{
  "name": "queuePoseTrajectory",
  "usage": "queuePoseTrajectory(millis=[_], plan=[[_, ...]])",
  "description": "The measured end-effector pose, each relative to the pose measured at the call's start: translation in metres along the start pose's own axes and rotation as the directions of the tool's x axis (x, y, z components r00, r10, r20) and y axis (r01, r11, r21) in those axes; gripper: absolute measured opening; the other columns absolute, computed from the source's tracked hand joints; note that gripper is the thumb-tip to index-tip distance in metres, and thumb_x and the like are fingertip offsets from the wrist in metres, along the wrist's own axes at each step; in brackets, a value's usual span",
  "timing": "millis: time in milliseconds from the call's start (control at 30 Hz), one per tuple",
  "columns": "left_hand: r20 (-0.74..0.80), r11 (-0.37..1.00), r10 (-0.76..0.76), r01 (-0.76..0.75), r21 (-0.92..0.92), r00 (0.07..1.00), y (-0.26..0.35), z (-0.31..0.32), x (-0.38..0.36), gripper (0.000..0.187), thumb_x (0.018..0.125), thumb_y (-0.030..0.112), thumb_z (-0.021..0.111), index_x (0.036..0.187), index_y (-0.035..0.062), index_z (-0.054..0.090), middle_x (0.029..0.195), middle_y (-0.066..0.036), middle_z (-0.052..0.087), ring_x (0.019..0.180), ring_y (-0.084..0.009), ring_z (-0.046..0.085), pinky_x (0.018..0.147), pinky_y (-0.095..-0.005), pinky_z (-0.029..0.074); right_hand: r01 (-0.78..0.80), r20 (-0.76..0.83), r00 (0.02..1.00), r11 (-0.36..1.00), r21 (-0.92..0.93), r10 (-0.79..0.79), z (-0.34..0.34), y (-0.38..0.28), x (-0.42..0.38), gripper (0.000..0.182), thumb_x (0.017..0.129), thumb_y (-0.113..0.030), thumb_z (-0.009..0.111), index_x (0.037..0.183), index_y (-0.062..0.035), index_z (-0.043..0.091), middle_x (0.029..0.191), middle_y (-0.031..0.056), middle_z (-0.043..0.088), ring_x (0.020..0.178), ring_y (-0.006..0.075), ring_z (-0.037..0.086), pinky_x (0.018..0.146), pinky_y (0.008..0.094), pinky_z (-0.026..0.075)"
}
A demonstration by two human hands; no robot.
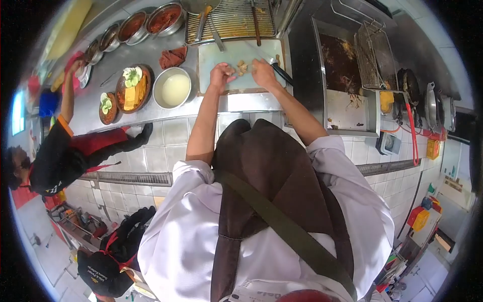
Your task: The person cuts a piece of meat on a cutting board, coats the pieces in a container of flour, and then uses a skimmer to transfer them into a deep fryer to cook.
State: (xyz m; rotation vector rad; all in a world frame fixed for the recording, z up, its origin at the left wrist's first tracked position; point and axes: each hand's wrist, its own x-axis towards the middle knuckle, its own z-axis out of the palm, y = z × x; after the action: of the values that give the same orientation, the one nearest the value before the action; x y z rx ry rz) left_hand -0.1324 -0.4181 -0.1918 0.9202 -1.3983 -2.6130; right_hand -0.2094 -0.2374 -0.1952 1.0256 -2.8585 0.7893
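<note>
Over the pale cutting board, my left hand is half curled, thumb and fingers apart, with nothing clearly visible between them. My right hand is closed, its fingertips drawn together; whatever it may hold is too small to make out. Small brownish pieces of food lie on the board between both hands. A knife with a black handle rests at the board's right side, close to my right hand. Left of the board stands a metal bowl of pale liquid.
Behind the board is a wire rack with utensils. A reddish-brown cloth and two plates of food, one large and one small, lie left. To the right is a fryer with a basket. A co-worker reaches over the counter's left end.
</note>
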Motion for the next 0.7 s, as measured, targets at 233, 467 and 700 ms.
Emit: queuePoseTrajectory(millis=[233, 467, 700], plan=[[0.23, 0.855, -0.049, 0.16, -0.494, 0.972, -0.007, -0.005, -0.009, 0.023, 0.084, 0.017, 0.05, 0.104, 0.0055, 0.048, 0.101, -0.016, 0.057, 0.094, -0.0292, 0.058, 0.083, -0.0407, 0.05, -0.546, 0.508, 0.822, 0.102, 0.831, 0.258, -0.012, 0.025, 0.015, 0.018, 0.085, -0.015, 0.056, 0.101, -0.0063, 0.055, 0.094, 0.0124, 0.062, 0.084, 0.0266, 0.062, 0.07, 0.0417, 0.05], [0.258, 0.797, -0.116, 0.244, -0.553, 0.959, -0.01, 0.034, -0.015, 0.032, 0.089, 0.029, 0.048, 0.108, 0.0042, 0.048, 0.109, -0.018, 0.056, 0.1, -0.0318, 0.057, 0.087, -0.0436, 0.049, -0.495, 0.497, 0.868, -0.113, 0.861, -0.014, -0.038, -0.006, 0.024, 0.03, 0.091, -0.023, 0.052, 0.116, -0.0066, 0.055, 0.105, 0.0124, 0.062, 0.096, 0.0257, 0.061, 0.083, 0.0376, 0.048], [0.271, -0.045, 0.835, -0.432, 0.901, 0.479, -0.154, -0.045, 0.073, 0.038, 0.091, 0.039, 0.044, 0.109, 0.0057, 0.051, 0.108, -0.016, 0.057, 0.098, -0.0299, 0.056, 0.088, -0.0429, 0.045, 0.174, -0.043, 0.984, 0.879, 0.443, -0.173, -0.026, -0.096, -0.019, 0.043, 0.087, -0.028, 0.058, 0.121, -0.0026, 0.053, 0.119, 0.0221, 0.054, 0.114, 0.0366, 0.047, 0.1, 0.0463, 0.032]])
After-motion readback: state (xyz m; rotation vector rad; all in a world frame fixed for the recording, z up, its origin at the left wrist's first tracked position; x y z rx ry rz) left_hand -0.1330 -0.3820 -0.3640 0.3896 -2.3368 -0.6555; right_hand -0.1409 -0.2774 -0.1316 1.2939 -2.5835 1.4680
